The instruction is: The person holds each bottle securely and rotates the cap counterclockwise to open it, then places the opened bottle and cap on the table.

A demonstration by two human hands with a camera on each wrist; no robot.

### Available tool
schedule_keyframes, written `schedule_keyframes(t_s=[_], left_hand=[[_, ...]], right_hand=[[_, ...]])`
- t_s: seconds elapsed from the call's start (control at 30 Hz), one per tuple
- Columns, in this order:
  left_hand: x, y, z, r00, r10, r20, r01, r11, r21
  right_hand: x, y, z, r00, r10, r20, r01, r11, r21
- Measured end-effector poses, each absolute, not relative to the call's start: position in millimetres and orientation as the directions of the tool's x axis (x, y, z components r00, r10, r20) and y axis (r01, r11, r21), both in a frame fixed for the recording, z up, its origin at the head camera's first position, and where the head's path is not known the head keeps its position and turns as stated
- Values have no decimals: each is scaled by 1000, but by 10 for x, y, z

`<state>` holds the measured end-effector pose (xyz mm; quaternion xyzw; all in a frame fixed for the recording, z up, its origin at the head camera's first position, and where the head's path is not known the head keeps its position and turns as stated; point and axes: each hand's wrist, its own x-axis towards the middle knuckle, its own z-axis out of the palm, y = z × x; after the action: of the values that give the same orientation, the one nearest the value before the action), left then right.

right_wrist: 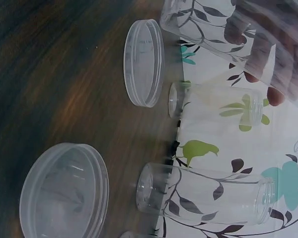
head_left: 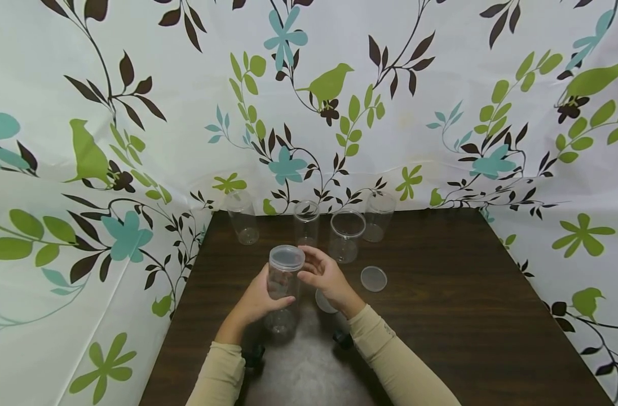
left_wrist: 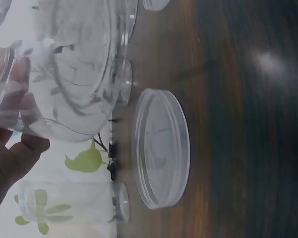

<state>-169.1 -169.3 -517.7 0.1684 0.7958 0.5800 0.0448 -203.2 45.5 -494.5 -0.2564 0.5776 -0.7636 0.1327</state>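
In the head view, a tall clear plastic jar with a translucent lid on top stands out in front of me, slightly tilted. My left hand grips the jar around its middle, thumb across the near side. In the left wrist view, fingers show through the clear wall. At the lid's right side is my right hand, fingers curved round behind the rim and thumb just below it. Two loose lids lie on the table, one right of the hand and another partly hidden beneath the right wrist.
Several uncapped clear jars stand along the back of the dark wooden table, among them a wide jar and a jar at the far left. A patterned cloth hangs behind and on both sides.
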Motion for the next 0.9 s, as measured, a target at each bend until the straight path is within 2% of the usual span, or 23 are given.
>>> schedule_keyframes(t_s=[0.13,0.3,0.37,0.43,0.53,0.67,0.77,0.9], left_hand=[[-1656,-1659,-5103,-883,449,138,263,230,937],[-1630,-1601,-5027,-709,688,152,196,-15,980],[-1632,-1578,-5021,-661,730,172,176,-72,982],[-1632,-1566,-5030,-647,740,185,173,-95,980],[-1624,-1580,-5044,-688,702,186,170,-93,981],[-1621,-1635,-5072,-806,568,166,190,-18,982],[-1646,-1675,-5122,-883,441,161,217,80,973],[-1683,-1704,-5180,-938,310,156,222,188,957]], right_hand=[[-2094,504,-4933,-768,-583,265,-77,-327,-942],[-2187,603,-4911,-612,-730,305,33,-408,-912],[-2207,620,-4902,-564,-765,311,65,-417,-906],[-2217,622,-4899,-540,-783,309,94,-421,-902],[-2219,613,-4914,-543,-785,298,156,-443,-883],[-2213,600,-4964,-611,-734,295,174,-488,-855],[-2187,577,-4993,-706,-645,291,65,-469,-881],[-2113,545,-5009,-811,-511,285,-104,-354,-929]])
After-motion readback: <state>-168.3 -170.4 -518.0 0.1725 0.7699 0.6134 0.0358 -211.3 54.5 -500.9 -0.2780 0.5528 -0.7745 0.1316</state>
